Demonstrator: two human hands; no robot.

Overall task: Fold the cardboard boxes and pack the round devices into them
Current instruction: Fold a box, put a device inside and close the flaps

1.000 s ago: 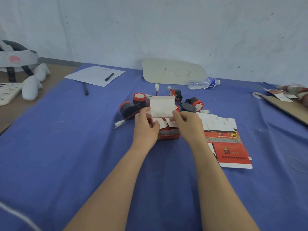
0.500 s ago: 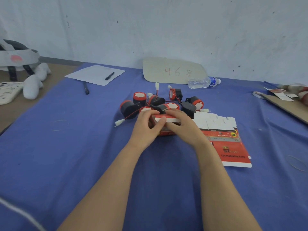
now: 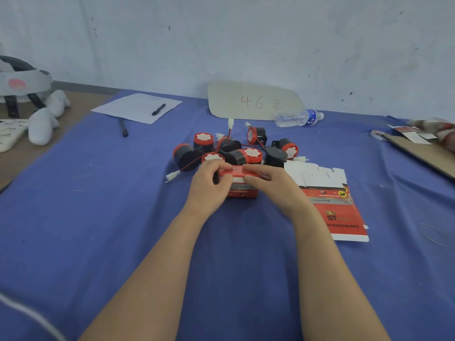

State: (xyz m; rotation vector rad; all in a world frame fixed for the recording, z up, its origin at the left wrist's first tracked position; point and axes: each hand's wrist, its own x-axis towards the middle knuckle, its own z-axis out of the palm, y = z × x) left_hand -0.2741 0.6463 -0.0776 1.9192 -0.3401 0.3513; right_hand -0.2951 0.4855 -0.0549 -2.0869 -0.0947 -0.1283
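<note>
Gripping the folded red box (image 3: 242,190) with both hands, out in the middle of the blue tablecloth (image 3: 98,217). Curling the left hand (image 3: 209,185) round its left end, thumb in front, fingers bunched up on the lid. Pinching the right end with the right hand (image 3: 273,184), fingers pressed together over the top flap. Sitting just in front of the heap of round devices (image 3: 231,150), with the unfolded boxes (image 3: 332,207) lying flat just to the right.

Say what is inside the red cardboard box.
Nothing inside shows: the red cardboard box has its top folded shut, held by the left hand and right hand. Whatever it holds is hidden.
</note>
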